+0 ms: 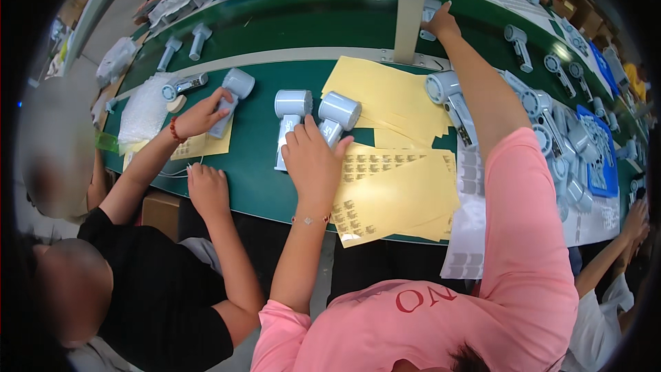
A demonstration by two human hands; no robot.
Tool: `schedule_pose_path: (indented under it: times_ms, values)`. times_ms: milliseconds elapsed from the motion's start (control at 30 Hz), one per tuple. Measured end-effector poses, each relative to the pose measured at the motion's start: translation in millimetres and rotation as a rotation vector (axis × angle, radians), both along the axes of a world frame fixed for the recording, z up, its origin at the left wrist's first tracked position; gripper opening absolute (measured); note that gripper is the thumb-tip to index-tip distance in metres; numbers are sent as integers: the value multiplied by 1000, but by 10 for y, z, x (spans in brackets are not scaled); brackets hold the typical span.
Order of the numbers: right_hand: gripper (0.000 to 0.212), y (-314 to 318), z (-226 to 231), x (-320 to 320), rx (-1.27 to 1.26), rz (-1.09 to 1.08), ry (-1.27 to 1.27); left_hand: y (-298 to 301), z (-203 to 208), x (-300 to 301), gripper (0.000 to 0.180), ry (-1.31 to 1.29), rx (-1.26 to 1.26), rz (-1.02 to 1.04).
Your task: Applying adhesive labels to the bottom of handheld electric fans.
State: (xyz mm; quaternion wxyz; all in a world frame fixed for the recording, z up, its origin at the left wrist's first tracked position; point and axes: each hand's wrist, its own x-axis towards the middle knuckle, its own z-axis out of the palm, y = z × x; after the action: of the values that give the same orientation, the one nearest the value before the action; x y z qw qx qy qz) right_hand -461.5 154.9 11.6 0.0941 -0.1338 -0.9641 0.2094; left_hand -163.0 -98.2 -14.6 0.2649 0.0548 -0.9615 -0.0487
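My left hand [311, 158] is over two pale blue-grey handheld fans lying side by side on the green table. Its thumb and fingers close around the handle of the right-hand fan [339, 111]. The other fan [293, 105] lies against the left of my fingers. Stretched far forward, my right hand [442, 23] is beside the upright post and grips another handheld fan [428, 33] over the green belt. The post and my fingers hide part of that fan. Yellow sticker sheets [403, 196] with dark printed labels lie right of my left wrist.
A metal post [411, 14] rises from the rail between table and belt. Several fans [544, 114] crowd the right side near a blue tray [609, 186]. To my left, a co-worker's hand [203, 116] holds a fan [237, 86]; bubble wrap [143, 114] lies beyond.
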Motion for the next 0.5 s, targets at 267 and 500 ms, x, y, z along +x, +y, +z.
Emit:
schedule_pose_path:
  times_ms: [267,500]
  values:
    - [77,696,667,219,-496,200,-90,6,435,441,48,98,410,-349]
    - [83,501,1123,2603,-81,282,409,381,383,769,36,-412,1582,-796]
